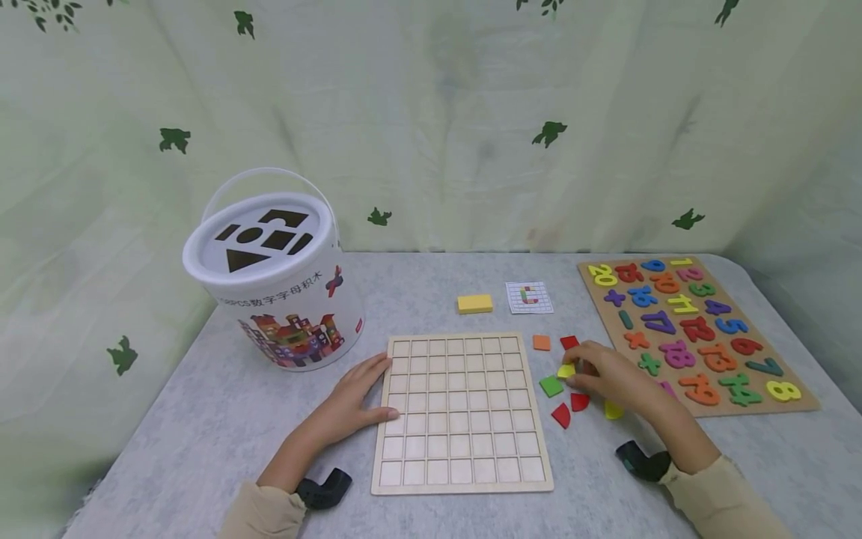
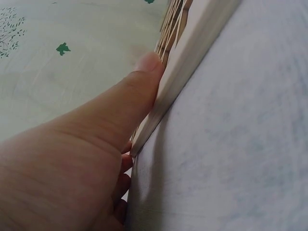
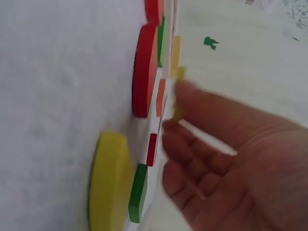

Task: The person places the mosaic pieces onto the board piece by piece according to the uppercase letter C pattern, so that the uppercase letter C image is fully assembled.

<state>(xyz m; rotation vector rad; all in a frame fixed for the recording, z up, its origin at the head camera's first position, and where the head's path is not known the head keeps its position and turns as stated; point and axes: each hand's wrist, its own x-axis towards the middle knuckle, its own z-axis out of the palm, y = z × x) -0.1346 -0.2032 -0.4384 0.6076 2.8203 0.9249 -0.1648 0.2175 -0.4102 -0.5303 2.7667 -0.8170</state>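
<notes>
My left hand rests against the left edge of a wooden grid board. Its thumb lies on the board's rim in the left wrist view, fingers along the side. To the right of the board, my right hand pinches a small yellow tile between thumb and fingertips, lifted off the table in the right wrist view. Around that hand lie a green square, an orange square, red quarter-round tiles and a rounded yellow tile. Another green tile is hidden from the head view.
A white lidded bucket with shape holes stands at the back left. Behind the board lie a yellow block and a card with a coloured grid pattern. A number puzzle board lies at the right.
</notes>
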